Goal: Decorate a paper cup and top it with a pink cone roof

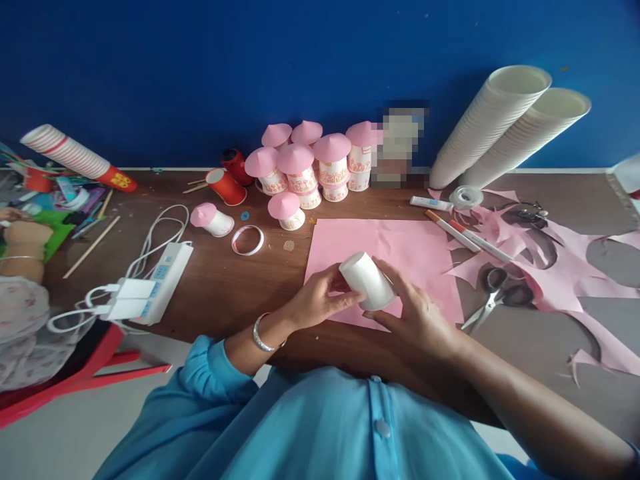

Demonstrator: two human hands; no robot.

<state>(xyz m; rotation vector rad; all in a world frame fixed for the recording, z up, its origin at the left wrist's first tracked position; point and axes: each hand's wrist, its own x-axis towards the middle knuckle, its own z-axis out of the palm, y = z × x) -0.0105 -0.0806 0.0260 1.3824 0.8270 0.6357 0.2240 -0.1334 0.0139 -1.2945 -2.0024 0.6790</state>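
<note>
A plain white paper cup (369,283) is held tilted above a sheet of pink paper (385,240) on the brown table. My left hand (327,297) grips its left side, thumb across the front. On the cup's right, my right hand (417,310) has its fingers and thumb around the side and rim. Behind the paper stands a group of decorated paper cups (296,167) with pink cone roofs. Closer in is a small roofed cup (287,212), and another roofed cup (214,220) lies tipped over to the left.
Scissors (493,300), pink paper scraps (555,277), markers (465,233), a glue tube (431,203) and clear tape (467,196) lie right. Tall cup stacks (493,127) lean on the blue wall. Left are a tape ring (247,241), red cups (226,187), a power strip (167,283) and another person's arm (25,247).
</note>
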